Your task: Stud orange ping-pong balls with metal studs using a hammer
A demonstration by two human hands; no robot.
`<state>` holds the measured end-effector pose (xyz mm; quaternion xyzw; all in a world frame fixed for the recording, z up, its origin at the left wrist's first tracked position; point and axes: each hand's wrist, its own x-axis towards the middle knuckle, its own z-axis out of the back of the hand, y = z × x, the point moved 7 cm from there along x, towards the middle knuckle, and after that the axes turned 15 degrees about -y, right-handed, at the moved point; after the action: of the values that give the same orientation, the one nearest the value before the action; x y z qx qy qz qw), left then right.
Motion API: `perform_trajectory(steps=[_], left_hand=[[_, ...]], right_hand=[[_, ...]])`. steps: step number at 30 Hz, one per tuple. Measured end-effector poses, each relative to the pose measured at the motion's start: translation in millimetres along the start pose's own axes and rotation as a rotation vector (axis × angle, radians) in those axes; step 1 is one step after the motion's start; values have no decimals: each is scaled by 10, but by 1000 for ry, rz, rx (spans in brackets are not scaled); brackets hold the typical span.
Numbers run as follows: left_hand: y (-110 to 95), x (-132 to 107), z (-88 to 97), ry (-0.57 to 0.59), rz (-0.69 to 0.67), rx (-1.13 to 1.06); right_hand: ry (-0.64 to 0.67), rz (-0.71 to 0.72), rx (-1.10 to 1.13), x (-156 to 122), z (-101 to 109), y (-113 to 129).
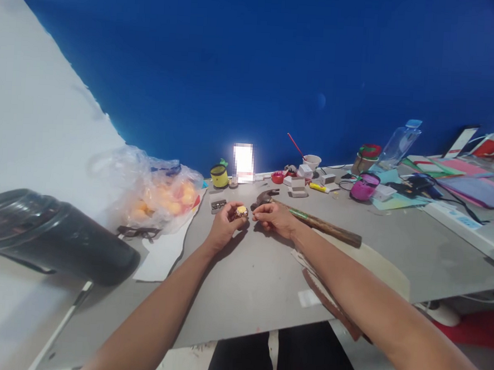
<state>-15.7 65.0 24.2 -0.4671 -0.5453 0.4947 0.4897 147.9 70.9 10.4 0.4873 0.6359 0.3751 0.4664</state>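
Between its thumb and fingers, my left hand (226, 227) holds a small round object (241, 211) with a yellow top and a shiny, brownish side. Its exact kind is too small to make out. My right hand (275, 219) is just to the right, apart from that object, with thumb and fingertips pinched together. Whatever the pinch holds, if anything, is too small to name. A claw hammer (328, 228) with a wooden handle lies behind and beside my right hand, partly under the wrist. Behind my left hand sits a small open box (218, 205) with dark metallic contents.
A large dark tumbler (55, 234) stands at the left, near a plastic bag of orange fruit (163, 194) and eyeglasses (139, 232). Small boxes (298, 187), a paper cup (312, 162), a magenta pot (364, 186) and a clear bottle (400, 144) line the back. A power strip (458, 223) lies right.
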Motion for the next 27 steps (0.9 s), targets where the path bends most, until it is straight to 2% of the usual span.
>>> perform_trajectory(steps=[4,7,17,27], left_hand=[[31,11,-39,22,87,-125],[33,29,-54,36,102,-195],[8,-30,-44,6,102,-98],[-46,20,32,-55,-167,186]], right_hand=[[-11,-1,13,20,11,-11],[-14,-7,1,24,15,-17],[-19,-20,-2,16,15,-16],[-14,-22,20,28,18,-26]])
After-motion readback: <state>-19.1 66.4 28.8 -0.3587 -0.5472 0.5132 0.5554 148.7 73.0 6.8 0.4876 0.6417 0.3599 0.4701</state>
